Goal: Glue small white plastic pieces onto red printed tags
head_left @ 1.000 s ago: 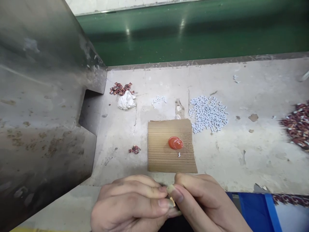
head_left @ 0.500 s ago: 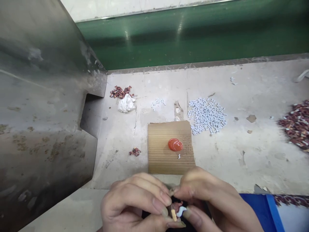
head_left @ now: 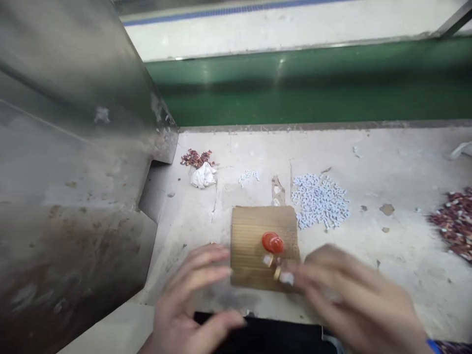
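Note:
My right hand (head_left: 354,290), smeared by motion, pinches a small brown part with yellow and white bits (head_left: 278,269) between its fingertips. The part is over the front right of a brown cardboard square (head_left: 243,246), just in front of a glossy red oval (head_left: 273,242) resting on the cardboard. My left hand (head_left: 195,297) is to the left of the cardboard, empty, fingers and thumb spread apart. A pile of tiny pale blue curved pieces (head_left: 320,201) lies behind and to the right of the cardboard.
A large metal panel (head_left: 81,162) rises at the left. Beside a crumpled white wad (head_left: 203,175) lie small dark red parts (head_left: 197,158); a larger heap of red-brown parts (head_left: 455,221) is at far right. Few pale pieces (head_left: 249,176) lie behind the cardboard. A green strip (head_left: 295,88) runs along the back.
My hands have parted. The left has let go of the small part and opened; the right has carried it forward over the cardboard. The camera view has tilted up.

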Demonstrator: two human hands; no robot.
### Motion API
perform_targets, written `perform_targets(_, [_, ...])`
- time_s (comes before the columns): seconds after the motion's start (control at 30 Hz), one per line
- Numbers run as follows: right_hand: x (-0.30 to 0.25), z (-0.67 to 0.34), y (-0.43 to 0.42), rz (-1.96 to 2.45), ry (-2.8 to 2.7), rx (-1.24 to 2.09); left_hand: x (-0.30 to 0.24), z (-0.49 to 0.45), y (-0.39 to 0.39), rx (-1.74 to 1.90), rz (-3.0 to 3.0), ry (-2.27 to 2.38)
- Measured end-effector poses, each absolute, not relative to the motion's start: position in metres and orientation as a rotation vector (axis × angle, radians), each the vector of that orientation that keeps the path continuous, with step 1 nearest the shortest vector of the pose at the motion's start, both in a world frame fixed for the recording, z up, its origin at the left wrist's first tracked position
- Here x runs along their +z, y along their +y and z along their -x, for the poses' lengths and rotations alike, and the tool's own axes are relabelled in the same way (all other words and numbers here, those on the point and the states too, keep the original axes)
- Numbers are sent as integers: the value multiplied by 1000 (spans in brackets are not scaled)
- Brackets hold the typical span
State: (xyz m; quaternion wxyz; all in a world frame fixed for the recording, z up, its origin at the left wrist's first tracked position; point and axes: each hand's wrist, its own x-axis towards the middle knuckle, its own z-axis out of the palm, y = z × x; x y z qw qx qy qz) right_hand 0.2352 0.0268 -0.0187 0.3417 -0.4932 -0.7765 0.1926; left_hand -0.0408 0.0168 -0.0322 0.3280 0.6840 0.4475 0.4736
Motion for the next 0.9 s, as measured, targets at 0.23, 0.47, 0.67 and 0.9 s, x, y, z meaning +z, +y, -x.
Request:
perform_targets(0.23, [-42,-340,217,1835,-2003,-232,-52,83,26,638,-2143,1621])
perform_targets(0.47, [-47,-372,265,2057,-2029,-106,-65,70,36,797,-2220,1441])
perform_targets(0.67, [-39,-369,151,1908,-2111,324,-64,82,40,920,-2162,1406])
perform_targets(0.9, [-66,-333,45,1776,-2035,374,-62,84,26,835,-1734,1713])
